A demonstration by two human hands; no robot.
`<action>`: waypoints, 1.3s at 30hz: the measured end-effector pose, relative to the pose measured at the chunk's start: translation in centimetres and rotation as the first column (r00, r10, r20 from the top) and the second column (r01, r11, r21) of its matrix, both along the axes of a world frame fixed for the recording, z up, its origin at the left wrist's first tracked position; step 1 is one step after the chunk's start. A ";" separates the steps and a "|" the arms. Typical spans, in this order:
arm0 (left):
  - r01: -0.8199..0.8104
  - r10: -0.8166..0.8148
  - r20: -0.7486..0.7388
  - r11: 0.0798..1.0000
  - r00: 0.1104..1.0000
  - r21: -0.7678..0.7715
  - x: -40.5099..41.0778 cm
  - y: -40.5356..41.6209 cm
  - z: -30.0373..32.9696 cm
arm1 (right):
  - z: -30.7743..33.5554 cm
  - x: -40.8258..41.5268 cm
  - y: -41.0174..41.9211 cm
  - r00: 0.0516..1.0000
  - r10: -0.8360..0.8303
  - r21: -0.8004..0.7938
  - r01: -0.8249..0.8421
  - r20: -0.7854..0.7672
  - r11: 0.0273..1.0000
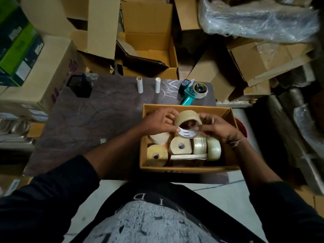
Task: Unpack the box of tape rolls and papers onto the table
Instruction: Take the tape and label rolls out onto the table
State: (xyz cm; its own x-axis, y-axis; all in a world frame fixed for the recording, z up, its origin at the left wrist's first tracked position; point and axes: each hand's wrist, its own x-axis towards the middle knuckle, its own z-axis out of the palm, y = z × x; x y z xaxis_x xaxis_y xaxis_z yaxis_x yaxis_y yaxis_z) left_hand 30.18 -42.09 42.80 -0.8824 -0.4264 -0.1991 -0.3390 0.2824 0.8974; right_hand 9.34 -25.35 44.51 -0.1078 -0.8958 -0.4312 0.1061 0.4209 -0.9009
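1. While the box (185, 168) is still holding most of its load, one tape roll (188, 122) is being gripped from both sides above the box's far half; the left hand (160, 122) is curled on its left edge and the right hand (217, 128) is pinching its right edge, so neither hand is free. The two-sided hold is judged to be keeping the wide roll level as it is being lifted clear of its neighbours.
2. Below the held roll, more tape rolls (180, 146) are being kept packed side by side in the box, some showing their cores upward and some standing on edge. A flat bundle of papers (188, 156) is lying against them near the front wall, so the unpacking is judged to be barely begun.
3. The box is being kept on the near right part of the table (91, 123), close to the body, which is leaving the wide dark left part of the table open as a probable setting-down place.
4. Further out, a teal tape dispenser (192, 92) is lying just beyond the box, two white tubes (148, 84) are standing at the far edge, and a black object (79, 85) is sitting at the far left corner.
5. Around the table, cardboard cartons (149, 55) are being crowded in, so little room is being left past the far edge.
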 end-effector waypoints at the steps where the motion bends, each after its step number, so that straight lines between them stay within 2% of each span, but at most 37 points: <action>1: -0.012 0.012 0.008 1.000 1.000 -0.023 0.2 -0.2 0.1 | -0.2 0.0 0.1 1.000 0.003 0.028 -0.002 -0.026 1.000; 2: -0.022 0.023 0.019 0.997 1.000 -0.072 0.5 -0.4 0.3 | 0.1 0.4 0.1 0.995 0.029 0.067 -0.023 -0.092 0.997; 3: -0.030 0.034 0.026 0.991 0.999 -0.131 0.8 -0.6 0.4 | 0.1 0.6 -0.1 0.965 0.084 0.148 -0.048 -0.248 0.988; 4: -0.038 0.044 0.028 0.983 0.999 -0.177 1.2 -0.8 0.5 | 0.0 1.0 -0.3 0.893 0.171 0.252 -0.067 -0.416 0.965; 6: -0.063 0.066 0.004 0.977 0.998 -0.203 1.9 -1.2 0.6 | -1.0 2.3 -1.0 0.653 0.318 0.442 0.030 -0.688 0.896; 7: -0.080 0.078 -0.017 0.977 0.997 -0.195 2.3 -1.3 0.7 | -1.9 2.9 -1.3 0.540 0.348 0.478 0.116 -0.766 0.871; 9: -0.121 0.112 -0.057 0.977 0.992 -0.176 2.9 -1.5 0.8 | -4.1 4.2 -2.0 0.387 0.400 0.508 0.234 -0.831 0.829; 12: -0.179 0.166 -0.102 0.974 0.981 -0.136 3.5 -1.6 0.9 | -5.4 5.5 -2.4 0.166 0.556 0.578 0.313 -0.814 0.753; 14: -0.207 0.195 -0.121 0.973 0.973 -0.101 3.9 -1.6 1.0 | -5.5 5.6 -2.6 0.101 0.598 0.596 0.310 -0.795 0.741; 16: -0.235 0.225 -0.137 0.969 0.965 -0.068 4.4 -1.5 1.2 | -5.3 5.6 -2.7 0.137 0.555 0.568 0.305 -0.821 0.765; 19: -0.285 0.281 -0.169 0.959 0.945 0.001 5.1 -1.5 1.4 | -4.6 5.4 -2.5 0.235 0.398 0.459 0.351 -0.887 0.816; 23: -0.307 0.336 -0.215 0.938 0.917 0.158 6.4 -2.2 1.8 | -0.9 4.2 -2.0 0.256 0.209 0.303 0.422 -0.944 0.854; 25: -0.317 0.369 -0.240 0.920 0.898 0.230 7.1 -2.8 2.2 | 2.4 3.2 -1.9 0.349 0.089 0.244 0.431 -0.933 0.868; 28: -0.328 0.412 -0.244 0.889 0.878 0.321 8.0 -3.9 2.8 | 7.1 2.4 -2.0 0.579 -0.166 0.154 0.462 -0.798 0.873; 30: -0.358 0.485 -0.247 0.834 0.839 0.420 8.7 -4.7 2.9 | 9.0 3.0 -2.9 0.727 -0.335 0.118 0.494 -0.599 0.861; 33: -0.435 0.620 -0.230 0.725 0.750 0.534 10.3 -5.9 2.9 | 10.1 4.7 -5.1 0.807 -0.461 0.079 0.522 -0.370 0.849; 36: -0.526 0.745 -0.184 0.602 0.641 0.601 12.3 -7.4 2.4 | 9.4 6.7 -8.2 0.819 -0.495 0.061 0.532 -0.292 0.845; 39: -0.678 0.854 -0.063 0.453 0.516 0.579 14.8 -9.6 0.6 | 8.6 8.9 -12.1 0.820 -0.475 0.057 0.517 -0.321 0.854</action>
